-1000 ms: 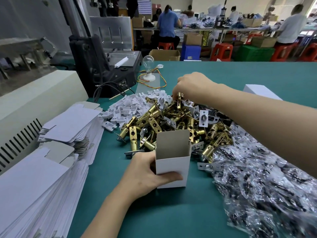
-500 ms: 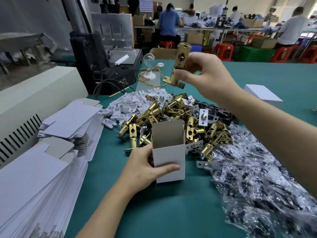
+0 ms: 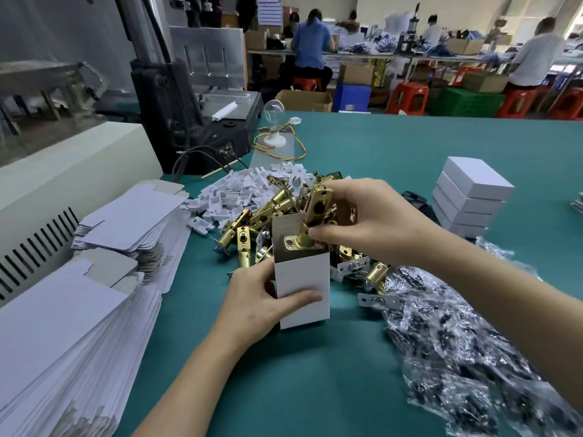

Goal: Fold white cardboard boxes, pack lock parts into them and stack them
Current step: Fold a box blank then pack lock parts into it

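In the middle of the frame my left hand is gripping an upright white cardboard box, fingers curling round its smooth matte walls, thumb lying across the front. My right hand is pinching a shiny brass latch, a tube with a flat plate; it is tilting, plate end sitting in the box's open top. Just behind, a heap of brass latches is lying on the teal surface, with small white plastic clips beyond. Crinkly clear bags are spreading at lower right, flat die-cut blanks are lying stacked at lower left, and closed white boxes are standing piled at right.
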